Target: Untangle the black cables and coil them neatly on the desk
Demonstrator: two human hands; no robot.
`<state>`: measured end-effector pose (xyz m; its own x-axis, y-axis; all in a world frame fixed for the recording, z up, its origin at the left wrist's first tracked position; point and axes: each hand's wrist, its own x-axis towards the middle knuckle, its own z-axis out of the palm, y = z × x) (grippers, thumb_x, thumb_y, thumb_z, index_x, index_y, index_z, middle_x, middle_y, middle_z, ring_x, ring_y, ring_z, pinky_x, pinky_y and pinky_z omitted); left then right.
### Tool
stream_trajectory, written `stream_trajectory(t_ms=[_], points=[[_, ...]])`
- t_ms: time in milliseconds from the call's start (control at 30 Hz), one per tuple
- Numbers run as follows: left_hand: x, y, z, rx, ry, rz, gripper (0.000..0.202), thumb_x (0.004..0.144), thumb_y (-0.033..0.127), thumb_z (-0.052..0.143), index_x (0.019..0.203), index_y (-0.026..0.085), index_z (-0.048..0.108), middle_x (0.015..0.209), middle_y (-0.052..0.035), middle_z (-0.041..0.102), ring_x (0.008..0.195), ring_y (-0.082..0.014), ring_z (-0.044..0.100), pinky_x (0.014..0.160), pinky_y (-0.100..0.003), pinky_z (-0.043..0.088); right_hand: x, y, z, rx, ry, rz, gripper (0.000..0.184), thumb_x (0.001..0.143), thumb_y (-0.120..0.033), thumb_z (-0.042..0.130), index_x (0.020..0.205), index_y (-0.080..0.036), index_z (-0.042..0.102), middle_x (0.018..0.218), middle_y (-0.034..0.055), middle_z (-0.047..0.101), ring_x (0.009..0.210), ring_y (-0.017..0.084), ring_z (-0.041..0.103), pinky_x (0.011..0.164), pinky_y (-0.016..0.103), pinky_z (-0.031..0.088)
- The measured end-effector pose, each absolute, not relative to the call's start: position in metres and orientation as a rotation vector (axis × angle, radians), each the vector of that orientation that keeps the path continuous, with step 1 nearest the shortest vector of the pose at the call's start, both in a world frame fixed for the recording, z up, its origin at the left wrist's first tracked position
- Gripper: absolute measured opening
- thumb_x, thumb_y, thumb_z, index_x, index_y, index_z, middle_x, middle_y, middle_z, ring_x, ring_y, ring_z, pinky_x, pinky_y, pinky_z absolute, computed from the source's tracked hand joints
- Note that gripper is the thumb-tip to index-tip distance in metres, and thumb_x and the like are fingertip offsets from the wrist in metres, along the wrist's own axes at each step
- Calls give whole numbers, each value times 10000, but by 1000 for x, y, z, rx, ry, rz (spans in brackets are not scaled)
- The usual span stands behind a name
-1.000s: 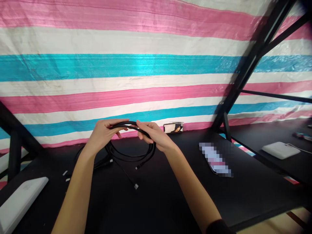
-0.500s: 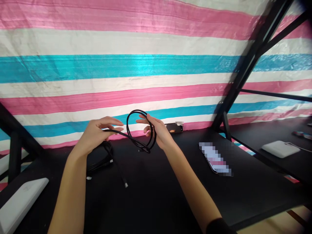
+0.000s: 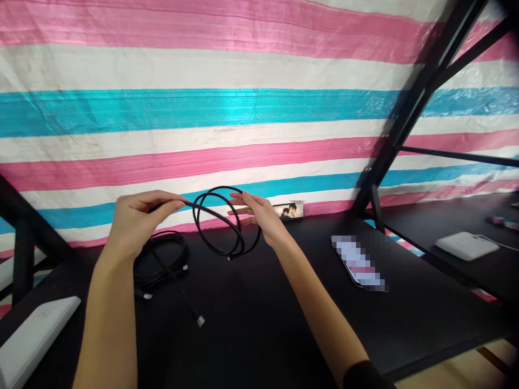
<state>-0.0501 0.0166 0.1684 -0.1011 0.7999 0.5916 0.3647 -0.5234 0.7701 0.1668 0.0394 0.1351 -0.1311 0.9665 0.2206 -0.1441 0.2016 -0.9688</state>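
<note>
A black cable (image 3: 198, 229) hangs in loose loops between my hands, above the black table. My left hand (image 3: 138, 219) pinches one stretch of it between thumb and fingers. The loops pass through my right hand (image 3: 259, 216), whose fingers point left and hold them from the right side. One free end hangs below my left hand, with a silvery plug (image 3: 200, 321) at its tip. Behind my left wrist lies a second coiled black cable (image 3: 162, 275) with pale plugs, partly covered by my arm.
A phone with a lit screen (image 3: 292, 210) leans at the back of the black table (image 3: 251, 335). Another phone (image 3: 357, 265), its screen blurred out, lies to the right. White flat devices stand at left (image 3: 36, 340) and on the right-hand table (image 3: 466, 246). Striped sheeting hangs behind.
My left hand has moved left, drawing the cable along, and its fingers have closed tighter. The loops have spread wider, and the hanging plug has shifted left and lower. The far phone's picture has changed.
</note>
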Motion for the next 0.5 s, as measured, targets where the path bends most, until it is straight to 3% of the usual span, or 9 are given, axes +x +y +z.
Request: stream_trajectory(t_ms=[133,233,500], points=[[-55,26,170,1423,1181,2116,74,591,185,713,657,169,683,472,63,506,455,-65,381,417,-221,272,172,43,135,-866,-1315,1176,349,883,-474,445,1019,-221,643,1086,79,656,800,151,661,586,241,504],[-57,30,172,1282,1122,2287,80,579,161,710,638,150,656,428,78,448,417,-52,344,401,-225,238,174,43,135,-865,-1328,1138,382,872,-510,439,1049,-229,629,1044,80,659,699,133,658,509,220,488],[-46,29,170,1318,1149,2225,94,586,193,737,648,162,674,460,72,495,446,-58,387,427,-237,268,168,40,135,-852,-1348,1055,346,876,-455,454,1067,-227,629,898,47,644,559,79,589,447,183,439]])
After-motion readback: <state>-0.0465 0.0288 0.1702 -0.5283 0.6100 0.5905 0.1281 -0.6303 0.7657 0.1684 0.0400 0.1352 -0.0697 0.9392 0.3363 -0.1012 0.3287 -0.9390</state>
